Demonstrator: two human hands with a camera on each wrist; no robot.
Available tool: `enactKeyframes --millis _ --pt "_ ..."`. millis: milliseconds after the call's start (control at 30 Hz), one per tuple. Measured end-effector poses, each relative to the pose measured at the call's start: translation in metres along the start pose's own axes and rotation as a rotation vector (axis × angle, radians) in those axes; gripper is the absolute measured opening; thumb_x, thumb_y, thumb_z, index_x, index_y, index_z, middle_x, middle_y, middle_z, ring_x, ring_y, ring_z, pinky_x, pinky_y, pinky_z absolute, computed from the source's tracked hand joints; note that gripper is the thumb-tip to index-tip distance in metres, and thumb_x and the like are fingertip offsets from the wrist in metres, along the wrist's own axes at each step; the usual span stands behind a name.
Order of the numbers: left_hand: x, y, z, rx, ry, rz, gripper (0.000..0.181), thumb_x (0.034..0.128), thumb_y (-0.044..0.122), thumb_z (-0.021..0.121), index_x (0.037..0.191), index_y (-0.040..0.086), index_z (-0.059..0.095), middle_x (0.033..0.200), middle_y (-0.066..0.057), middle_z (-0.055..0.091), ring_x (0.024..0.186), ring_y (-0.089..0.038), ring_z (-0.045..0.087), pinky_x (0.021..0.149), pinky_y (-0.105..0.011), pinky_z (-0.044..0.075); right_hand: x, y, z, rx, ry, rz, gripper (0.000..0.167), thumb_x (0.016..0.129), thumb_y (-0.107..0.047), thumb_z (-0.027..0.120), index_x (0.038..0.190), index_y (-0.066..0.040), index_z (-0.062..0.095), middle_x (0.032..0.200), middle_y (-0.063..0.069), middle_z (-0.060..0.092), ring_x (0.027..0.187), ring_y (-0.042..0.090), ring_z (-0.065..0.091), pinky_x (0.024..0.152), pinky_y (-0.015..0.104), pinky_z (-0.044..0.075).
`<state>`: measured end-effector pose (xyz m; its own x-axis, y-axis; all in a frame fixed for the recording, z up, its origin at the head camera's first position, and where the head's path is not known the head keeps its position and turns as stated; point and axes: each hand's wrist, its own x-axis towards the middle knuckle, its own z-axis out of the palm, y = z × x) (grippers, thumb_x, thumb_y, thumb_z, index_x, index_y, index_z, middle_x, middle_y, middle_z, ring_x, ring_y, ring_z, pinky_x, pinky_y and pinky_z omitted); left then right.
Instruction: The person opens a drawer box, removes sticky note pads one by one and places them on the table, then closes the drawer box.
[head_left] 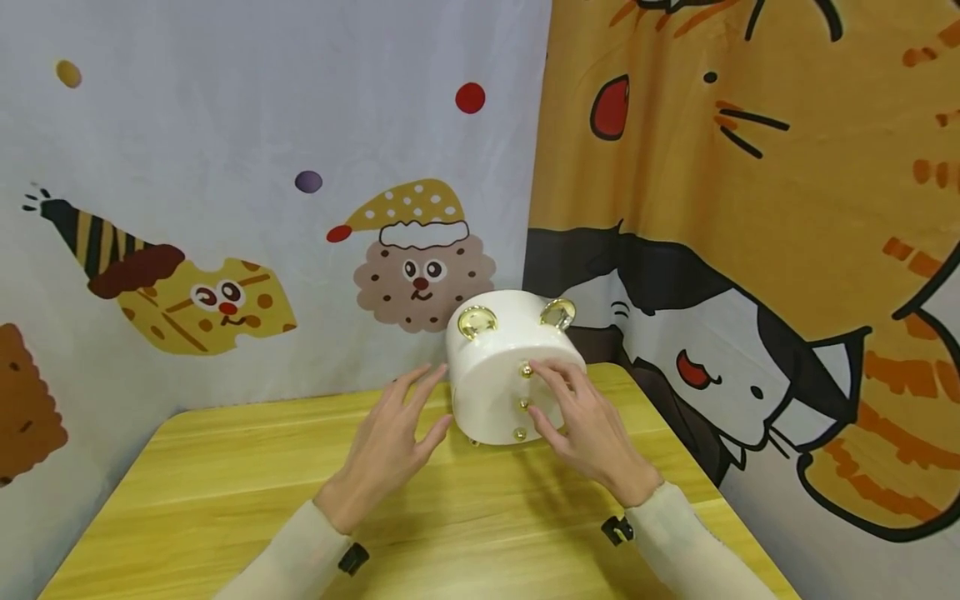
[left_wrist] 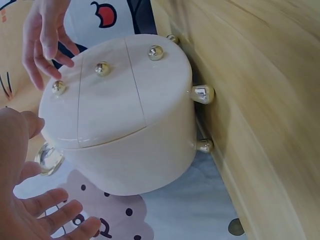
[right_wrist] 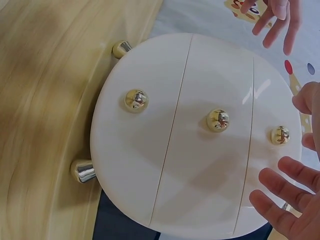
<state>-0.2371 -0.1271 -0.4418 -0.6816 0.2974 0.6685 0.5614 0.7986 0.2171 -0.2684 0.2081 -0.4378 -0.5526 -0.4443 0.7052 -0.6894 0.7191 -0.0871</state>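
A glossy white rounded box [head_left: 498, 400] with three drawers stands on the wooden table against the corner. Each drawer front carries a gold ball knob [right_wrist: 218, 120], and two gold ears [head_left: 477, 322] top the box. Gold feet [left_wrist: 203, 94] hold it off the tabletop. My left hand [head_left: 386, 442] hovers beside its left side, fingers spread and holding nothing. In front of the drawers is my right hand [head_left: 588, 421], fingers loosely bent near the top knob [left_wrist: 58, 88]. The right wrist view shows those fingers apart from the knobs. All three drawers appear closed.
The yellow wooden table [head_left: 247, 483] extends in front and to the left. Cartoon-printed curtains [head_left: 225, 167] hang behind it, and an orange cat print [head_left: 750, 208] covers the right side. Dark wrist straps [head_left: 353, 558] show at both sleeves.
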Motion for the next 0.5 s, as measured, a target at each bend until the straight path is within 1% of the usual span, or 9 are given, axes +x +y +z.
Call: enactKeyframes --millis 167,267,367,400,500 --pt "0.004 0.004 0.005 -0.01 0.008 -0.009 0.078 0.106 0.033 0.089 0.175 0.018 0.054 0.166 -0.022 0.064 0.141 -0.045 0.071 0.097 -0.058 0.072 0.0 0.0 0.002 -0.002 0.006 0.004 0.07 0.104 -0.026 0.086 0.168 -0.015 0.06 0.155 0.015 0.065 0.1 0.022 0.068 0.068 0.033 0.061" --pt "0.007 0.005 0.008 -0.004 0.02 0.0 0.079 0.1049 0.033 0.091 0.173 0.018 0.055 0.165 -0.023 0.064 0.138 -0.044 0.073 0.089 -0.053 0.073 0.001 0.0 0.003 0.0 0.017 0.005 0.069 0.104 -0.025 0.087 0.167 -0.014 0.061 0.154 0.015 0.065 0.095 0.022 0.068 0.064 0.031 0.059" --pt "0.011 0.006 0.01 0.0 0.025 0.006 0.08 0.1042 0.033 0.092 0.173 0.018 0.055 0.165 -0.023 0.064 0.132 -0.042 0.075 0.076 -0.041 0.072 0.002 0.0 0.004 0.001 0.022 0.008 0.069 0.104 -0.025 0.087 0.167 -0.014 0.061 0.154 0.015 0.065 0.092 0.022 0.067 0.061 0.029 0.057" --pt "0.012 0.007 0.011 -0.002 0.024 0.006 0.08 0.1043 0.033 0.092 0.174 0.019 0.054 0.165 -0.023 0.064 0.13 -0.041 0.076 0.071 -0.037 0.07 0.003 0.0 0.005 0.001 0.022 0.01 0.069 0.104 -0.025 0.087 0.167 -0.014 0.061 0.154 0.014 0.065 0.092 0.022 0.067 0.061 0.029 0.057" --pt "0.015 0.008 0.012 -0.011 0.023 0.012 0.082 0.1045 0.033 0.091 0.175 0.019 0.053 0.164 -0.023 0.063 0.124 -0.039 0.077 0.063 -0.027 0.062 0.004 -0.001 0.005 0.003 0.022 0.016 0.069 0.104 -0.025 0.087 0.167 -0.014 0.061 0.154 0.015 0.065 0.094 0.022 0.068 0.062 0.031 0.058"
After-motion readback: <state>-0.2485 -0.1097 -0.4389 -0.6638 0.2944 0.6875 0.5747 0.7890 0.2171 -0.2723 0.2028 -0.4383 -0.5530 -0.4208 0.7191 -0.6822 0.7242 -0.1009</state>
